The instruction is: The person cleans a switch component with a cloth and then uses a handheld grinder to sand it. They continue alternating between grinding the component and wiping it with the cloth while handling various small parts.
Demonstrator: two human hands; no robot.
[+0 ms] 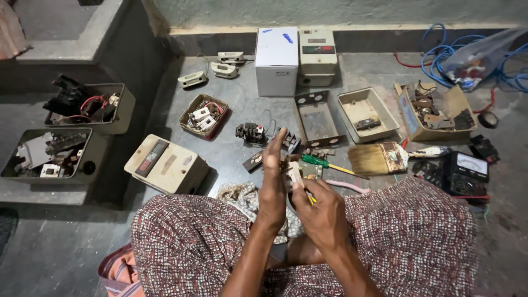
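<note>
Left hand (273, 181) grips a small switch part (291, 175) while right hand (322, 212) drives a screwdriver (311, 198) in; steady alignment needed next.

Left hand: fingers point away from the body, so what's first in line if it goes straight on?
Probably the small black terminal block just beyond the left hand fingertips, then the open grey metal box. Depth is unclear from this view.

Both bare forearms rise from six o'clock and meet at centre frame. The left hand (273, 179) stands edge-on, fingers straight toward twelve o'clock. The right hand (322, 212), at its four o'clock, curls its fingers inward, knuckles up, touching the left.
</note>
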